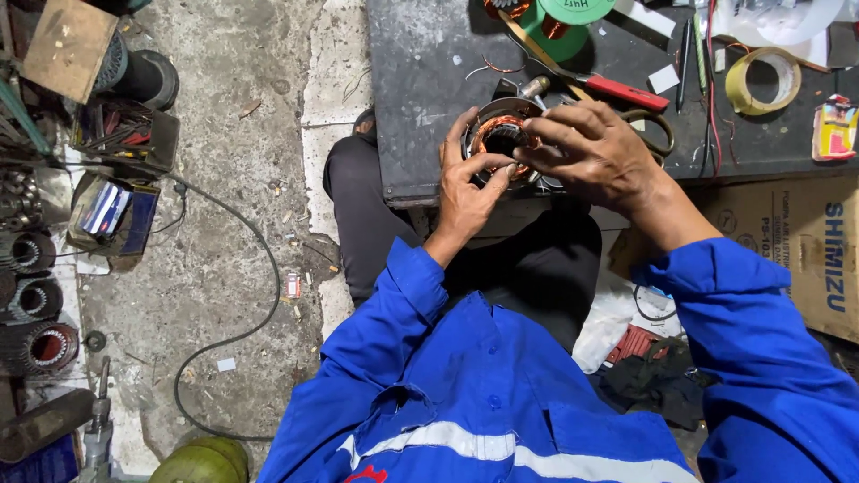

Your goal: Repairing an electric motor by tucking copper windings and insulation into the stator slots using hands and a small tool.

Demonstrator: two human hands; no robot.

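Copper windings glint inside a round motor stator (499,134) that sits near the front edge of a dark worktop (420,80), held between a person's two bare hands. The left hand (467,183) cups the stator's near side, fingers (458,134) curled up its left rim and thumb pressed across the front. The right hand (595,152) reaches in from the right, its fingers (548,134) drawn together and pinching at the coil on top of the stator; what they pinch is too small to make out. Both arms are in bright blue sleeves.

Just beyond the hands lie scissors with red handles (617,89), and behind them stands a green spool (559,22). A roll of yellowish tape (762,80) rests well to the right on the worktop. On the concrete floor (233,224) to the left, a black cable (259,268) loops past a row of dark wound motor cores (36,300).
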